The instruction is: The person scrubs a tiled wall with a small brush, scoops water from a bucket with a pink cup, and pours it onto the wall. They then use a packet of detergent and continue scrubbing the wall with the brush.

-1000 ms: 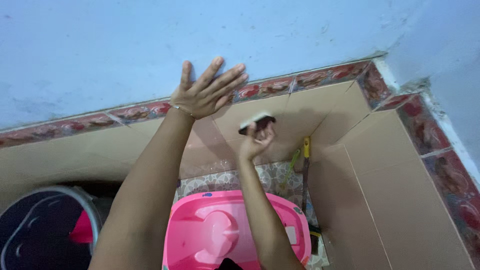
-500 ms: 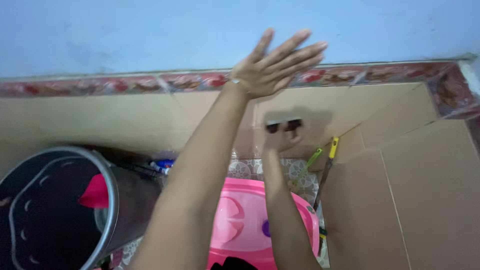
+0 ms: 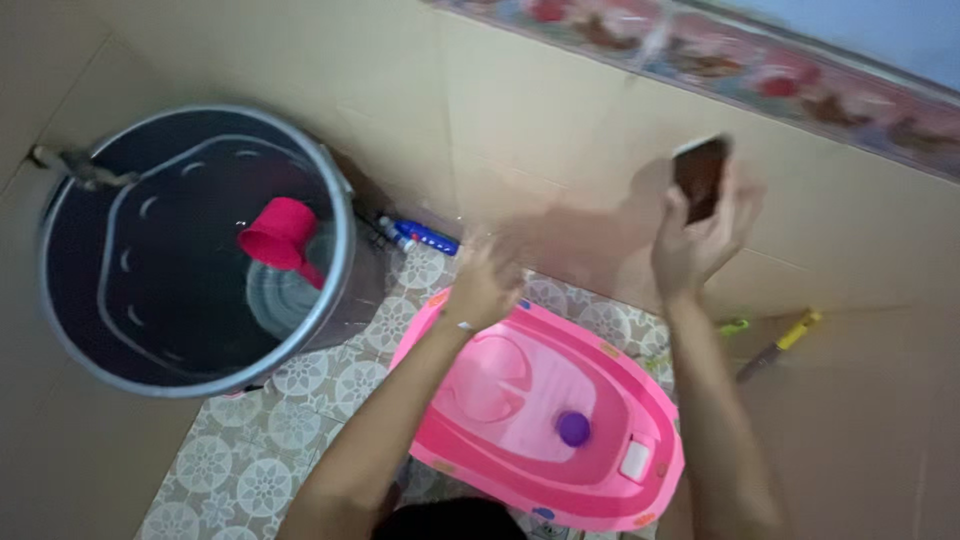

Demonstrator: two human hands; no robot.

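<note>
My right hand (image 3: 697,243) is raised in front of the beige wall and grips a dark phone (image 3: 699,176) by its lower end. My left hand (image 3: 487,281) is lowered over the near rim of a pink baby bathtub (image 3: 541,462); it is blurred and its fingers look curled, with nothing visible in it. The tub stands on the patterned floor tiles and has a purple plug (image 3: 573,428) in its bottom.
A large metal water barrel (image 3: 338,215) stands at the left, with a pink scoop (image 3: 280,235) floating inside. A blue tube (image 3: 424,236) lies by the wall behind the tub. A yellow-handled tool (image 3: 780,343) lies at the right wall.
The view has swung down and to the left. My left hand dropped from high on the wall to the tub's rim. My right hand stays raised with the phone.
</note>
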